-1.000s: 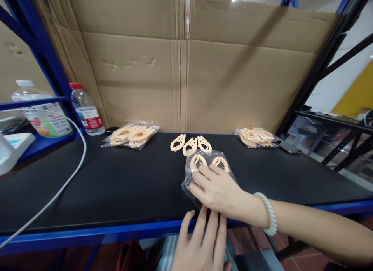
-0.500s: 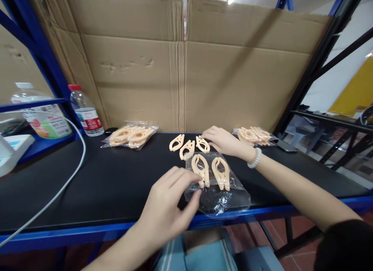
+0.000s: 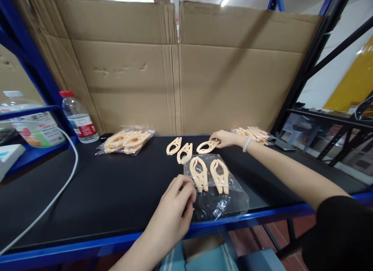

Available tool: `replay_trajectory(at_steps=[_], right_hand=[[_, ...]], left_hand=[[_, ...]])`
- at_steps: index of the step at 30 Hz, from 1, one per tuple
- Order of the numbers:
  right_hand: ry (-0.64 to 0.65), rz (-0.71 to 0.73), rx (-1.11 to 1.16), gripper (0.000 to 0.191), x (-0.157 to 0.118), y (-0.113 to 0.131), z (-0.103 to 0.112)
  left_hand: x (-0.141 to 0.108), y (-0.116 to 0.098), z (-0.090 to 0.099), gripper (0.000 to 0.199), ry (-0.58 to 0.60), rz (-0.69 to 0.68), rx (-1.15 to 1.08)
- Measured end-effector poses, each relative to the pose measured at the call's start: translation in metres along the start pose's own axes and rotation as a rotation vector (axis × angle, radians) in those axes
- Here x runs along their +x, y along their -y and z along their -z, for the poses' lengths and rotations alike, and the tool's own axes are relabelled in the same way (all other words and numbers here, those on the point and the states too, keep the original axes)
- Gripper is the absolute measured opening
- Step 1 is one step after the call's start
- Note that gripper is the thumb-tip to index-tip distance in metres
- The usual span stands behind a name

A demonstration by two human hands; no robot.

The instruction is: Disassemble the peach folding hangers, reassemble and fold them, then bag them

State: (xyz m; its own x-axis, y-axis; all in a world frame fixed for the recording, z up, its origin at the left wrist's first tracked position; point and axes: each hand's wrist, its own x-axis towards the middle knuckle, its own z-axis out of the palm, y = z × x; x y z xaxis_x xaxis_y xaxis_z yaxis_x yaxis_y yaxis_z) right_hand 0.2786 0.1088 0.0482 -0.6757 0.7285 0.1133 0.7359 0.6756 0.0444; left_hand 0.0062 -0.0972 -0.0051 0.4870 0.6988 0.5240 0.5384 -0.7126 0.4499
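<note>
My right hand [image 3: 225, 139] is closed on the right end of a peach plastic folding hanger [image 3: 204, 147], folded up and lying nearly sideways at the back of the table. Two more folded hangers, one farther left [image 3: 174, 145] and one nearer [image 3: 184, 153], lie beside it. In front is a clear plastic bag [image 3: 233, 203] with two folded hangers side by side, a left one [image 3: 199, 173] and a right one [image 3: 219, 176]. At the bag's left edge my left hand [image 3: 177, 205] is curled closed; its fingertips are hidden, so what they pinch does not show.
A filled bag of hangers [image 3: 126, 140] lies at the back left, another [image 3: 253, 134] at the back right near a phone [image 3: 281, 145]. A water bottle [image 3: 80, 119] and a white cable [image 3: 65, 185] are on the left. Cardboard [image 3: 131, 80] walls the back.
My right hand has taken hold of the rightmost loose hanger and shifted it right, turning it sideways. My left hand's fingers have curled in and drawn back from the bagged hanger. The view has shifted slightly.
</note>
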Motion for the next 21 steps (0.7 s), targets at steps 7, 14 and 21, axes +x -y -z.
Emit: replay_trajectory(at_steps=[7,14,21], right_hand=[[-0.367,-0.071,0.062,0.023,-0.093,0.02,0.027],[-0.88,-0.227,-0.006,0.007,-0.177,0.149,0.048],[-0.732,0.133,-0.141,0.031,-0.185,0.214,0.027]], left_hand=[[-0.004,0.006,-0.004,0.043,-0.03,-0.193,0.205],[-0.007,0.008,-0.009,0.058,-0.082,-0.291,0.32],[-0.01,0.009,-0.012,0.061,-0.066,-0.272,0.349]])
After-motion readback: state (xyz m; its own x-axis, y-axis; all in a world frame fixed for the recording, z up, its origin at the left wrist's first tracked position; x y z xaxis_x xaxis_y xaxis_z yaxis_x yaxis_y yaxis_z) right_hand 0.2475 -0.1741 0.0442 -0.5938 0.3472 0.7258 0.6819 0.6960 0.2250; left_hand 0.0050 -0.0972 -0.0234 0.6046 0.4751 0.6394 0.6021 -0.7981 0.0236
